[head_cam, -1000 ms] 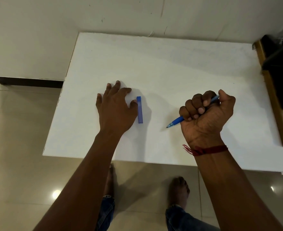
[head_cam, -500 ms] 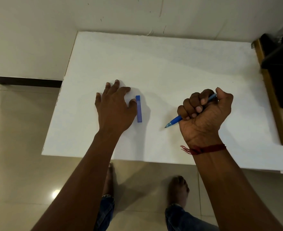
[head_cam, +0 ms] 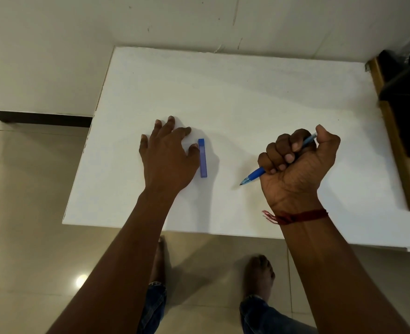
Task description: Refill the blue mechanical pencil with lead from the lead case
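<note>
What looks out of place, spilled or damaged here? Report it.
Nothing stands out. The lead case lies flat on the white table beside the left hand, and the right hand grips the blue mechanical pencil; no lead is spilled.

1. The desk [head_cam: 247, 88] stands with its far edge against the wall [head_cam: 199, 20].
2. The left grip [head_cam: 167, 157] rests on the desk, left of centre.
3. The lead case [head_cam: 202, 157] lies flat on the desk just right of that grip's thumb, running near to far.
4. The right grip [head_cam: 295, 165] is well right of the case and holds the mechanical pencil [head_cam: 253, 175], tip slanting down-left between case and grip.
5. Another piece of furniture [head_cam: 401, 97] stands beside the desk's right edge.
6. Two feet [head_cam: 259, 273] stand on the floor [head_cam: 30, 213] before the near edge.
</note>
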